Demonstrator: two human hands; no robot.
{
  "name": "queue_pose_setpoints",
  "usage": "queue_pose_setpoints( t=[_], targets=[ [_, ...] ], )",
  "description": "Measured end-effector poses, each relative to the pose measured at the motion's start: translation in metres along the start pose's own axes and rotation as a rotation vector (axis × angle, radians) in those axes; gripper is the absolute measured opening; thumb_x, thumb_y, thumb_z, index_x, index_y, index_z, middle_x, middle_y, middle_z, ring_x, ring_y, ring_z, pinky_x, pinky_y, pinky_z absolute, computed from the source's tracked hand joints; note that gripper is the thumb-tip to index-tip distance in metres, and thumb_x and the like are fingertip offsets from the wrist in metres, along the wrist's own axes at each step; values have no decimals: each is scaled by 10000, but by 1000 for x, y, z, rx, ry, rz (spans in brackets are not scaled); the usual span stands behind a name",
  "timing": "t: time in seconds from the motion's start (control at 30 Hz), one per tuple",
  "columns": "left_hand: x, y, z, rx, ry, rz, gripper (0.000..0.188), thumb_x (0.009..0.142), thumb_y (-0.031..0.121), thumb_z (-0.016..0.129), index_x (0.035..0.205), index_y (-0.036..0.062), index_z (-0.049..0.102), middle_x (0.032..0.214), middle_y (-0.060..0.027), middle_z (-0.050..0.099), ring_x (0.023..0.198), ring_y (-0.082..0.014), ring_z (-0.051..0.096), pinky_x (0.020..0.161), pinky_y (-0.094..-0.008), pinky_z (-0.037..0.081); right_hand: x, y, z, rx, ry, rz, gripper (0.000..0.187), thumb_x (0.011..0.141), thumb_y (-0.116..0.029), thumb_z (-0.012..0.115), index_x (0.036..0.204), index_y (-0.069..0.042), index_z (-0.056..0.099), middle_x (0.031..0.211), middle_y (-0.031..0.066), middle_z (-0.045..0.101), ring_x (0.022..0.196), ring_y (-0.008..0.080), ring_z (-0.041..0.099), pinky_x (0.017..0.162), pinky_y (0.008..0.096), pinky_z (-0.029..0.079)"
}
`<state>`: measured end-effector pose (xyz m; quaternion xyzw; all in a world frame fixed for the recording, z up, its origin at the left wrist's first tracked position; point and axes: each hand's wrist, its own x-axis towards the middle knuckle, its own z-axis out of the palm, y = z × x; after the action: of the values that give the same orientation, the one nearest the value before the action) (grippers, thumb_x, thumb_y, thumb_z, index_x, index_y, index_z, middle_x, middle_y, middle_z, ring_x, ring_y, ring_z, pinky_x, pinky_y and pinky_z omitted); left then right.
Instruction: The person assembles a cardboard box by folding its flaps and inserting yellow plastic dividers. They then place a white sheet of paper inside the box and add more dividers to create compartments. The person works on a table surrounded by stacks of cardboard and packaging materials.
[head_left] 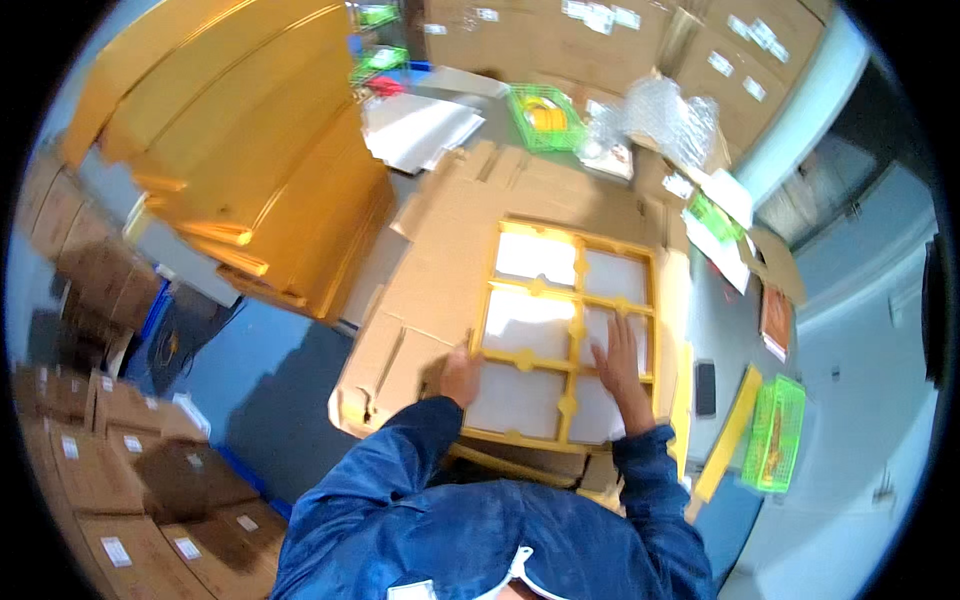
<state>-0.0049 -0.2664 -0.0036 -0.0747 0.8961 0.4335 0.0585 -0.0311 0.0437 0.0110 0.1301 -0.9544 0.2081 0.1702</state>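
A yellow frame (pixel 578 330) with six panes lies on brown cardboard (pixel 430 265) in front of me. Glare whitens the panes on its left side, and the others look pale grey. My left hand (pixel 460 377) is closed at the frame's left edge, its fingertips partly hidden there. Over the right column of panes, my right hand (pixel 620 365) lies flat with its fingers stretched out and nothing held in it.
A tall stack of orange-yellow pieces (pixel 270 170) stands at the left. Green baskets (pixel 773 435) (pixel 545 118), a dark phone (pixel 706 388), a yellow strip (pixel 728 435) and bubble wrap (pixel 670 120) lie around the table. Cardboard boxes (pixel 150 470) fill the lower left.
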Motion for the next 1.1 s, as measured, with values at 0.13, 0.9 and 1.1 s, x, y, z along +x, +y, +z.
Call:
queue_pose_setpoints(
  t=[0.13, 0.9, 1.1],
  targets=[
    [13, -18, 17, -115, -27, 68, 550, 925, 375, 462, 1296, -25, 395, 1235, -291, 464, 1134, -427, 463, 957, -466, 384, -55, -19, -17, -65, -203, 30, 503, 871, -254, 562, 1274, 23, 445, 1394, 250, 359, 1322, 372, 309, 1086, 510, 238],
    [-12, 44, -57, -856, -503, 0, 854, 785, 234, 720, 1383, -54, 184, 1309, -183, 408, 1197, -262, 430, 1001, -361, 366, -216, 54, -57, 846, 184, 968, 441, 861, -286, 549, 1199, -7, 497, 1068, 138, 580, 1007, 294, 558, 808, 419, 495],
    [-54, 95, -144, -1105, -280, 346, 818, 793, 108, 662, 1438, 79, 160, 1290, -159, 418, 1151, -227, 460, 968, -366, 408, -119, -39, -134, 1323, 458, 502, 451, 957, -301, 460, 1319, -37, 408, 1285, 116, 464, 1171, 221, 470, 930, 411, 445]
  ],
)
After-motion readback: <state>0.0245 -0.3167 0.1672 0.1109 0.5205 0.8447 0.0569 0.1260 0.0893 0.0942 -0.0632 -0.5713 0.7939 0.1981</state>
